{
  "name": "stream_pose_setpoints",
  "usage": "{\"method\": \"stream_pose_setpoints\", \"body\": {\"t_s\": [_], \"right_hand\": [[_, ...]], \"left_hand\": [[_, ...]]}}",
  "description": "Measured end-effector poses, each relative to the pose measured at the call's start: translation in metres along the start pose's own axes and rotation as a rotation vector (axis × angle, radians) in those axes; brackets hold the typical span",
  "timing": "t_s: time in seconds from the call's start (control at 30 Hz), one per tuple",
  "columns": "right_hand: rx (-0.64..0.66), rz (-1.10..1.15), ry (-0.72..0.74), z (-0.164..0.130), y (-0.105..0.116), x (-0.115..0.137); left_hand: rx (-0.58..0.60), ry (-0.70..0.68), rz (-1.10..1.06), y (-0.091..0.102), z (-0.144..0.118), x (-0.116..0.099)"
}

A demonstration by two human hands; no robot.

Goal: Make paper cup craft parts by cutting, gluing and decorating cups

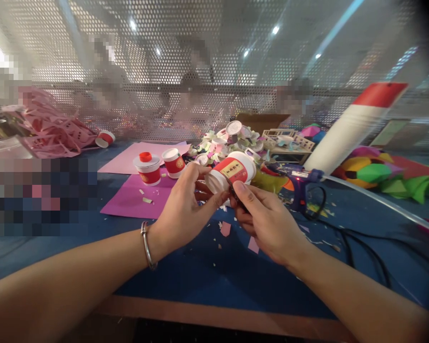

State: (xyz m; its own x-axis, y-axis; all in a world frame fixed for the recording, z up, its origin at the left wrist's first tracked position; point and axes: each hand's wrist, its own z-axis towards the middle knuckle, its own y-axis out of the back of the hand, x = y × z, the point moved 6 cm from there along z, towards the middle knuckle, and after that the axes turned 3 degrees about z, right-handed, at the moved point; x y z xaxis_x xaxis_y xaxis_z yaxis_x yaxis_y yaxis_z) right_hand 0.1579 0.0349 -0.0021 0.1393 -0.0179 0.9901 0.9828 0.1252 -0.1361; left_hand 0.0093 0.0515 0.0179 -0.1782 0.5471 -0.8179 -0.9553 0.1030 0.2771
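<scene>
My left hand [186, 209] is closed around the base of a red and white paper cup [232, 169] with a gold label. The cup is tilted on its side above the table. Against its near side, my right hand [266, 219] is closed with the thumb on top, gripping a small dark tool [233, 190] whose kind is mostly hidden. A red paper cup [175, 164] with a gold emblem stands beyond my left hand. Beside it, another cup [150, 174] bears a white disc and a red cap. Both stand by purple paper [128, 202].
Right of my hands rests a blue glue gun [302, 183] with a clear stick and a black cable [364, 243]. A white and red cylinder [353, 128] leans behind it. Paper scraps [225, 228] litter the blue table [186, 281]. A pile of cut paper [218, 143] lies at the back.
</scene>
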Motion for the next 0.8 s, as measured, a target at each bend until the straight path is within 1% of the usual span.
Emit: {"method": "stream_pose_setpoints", "body": {"t_s": [0.2,0.33,0.4,0.5,0.63,0.73,0.8], "right_hand": [[-0.003,0.02,0.021,-0.001,0.0,0.001],[-0.005,0.007,0.029,-0.002,0.0,0.002],[-0.001,0.004,0.032,-0.002,-0.001,0.002],[0.004,-0.006,0.044,-0.003,-0.001,0.005],[0.001,-0.045,0.057,-0.003,-0.001,0.007],[0.008,-0.075,0.06,-0.002,-0.001,0.006],[0.013,-0.085,0.063,-0.002,-0.001,0.005]], "left_hand": [[-0.044,-0.104,0.084,0.004,-0.002,-0.008],[-0.037,-0.103,0.079,0.003,-0.003,-0.009],[-0.023,-0.081,0.027,0.001,-0.002,-0.008],[-0.03,-0.035,-0.125,-0.001,-0.002,-0.007],[-0.059,0.089,-0.322,-0.003,-0.001,-0.002],[-0.041,0.197,-0.447,-0.008,-0.001,0.002],[-0.034,0.215,-0.477,-0.009,0.0,0.003]]}}
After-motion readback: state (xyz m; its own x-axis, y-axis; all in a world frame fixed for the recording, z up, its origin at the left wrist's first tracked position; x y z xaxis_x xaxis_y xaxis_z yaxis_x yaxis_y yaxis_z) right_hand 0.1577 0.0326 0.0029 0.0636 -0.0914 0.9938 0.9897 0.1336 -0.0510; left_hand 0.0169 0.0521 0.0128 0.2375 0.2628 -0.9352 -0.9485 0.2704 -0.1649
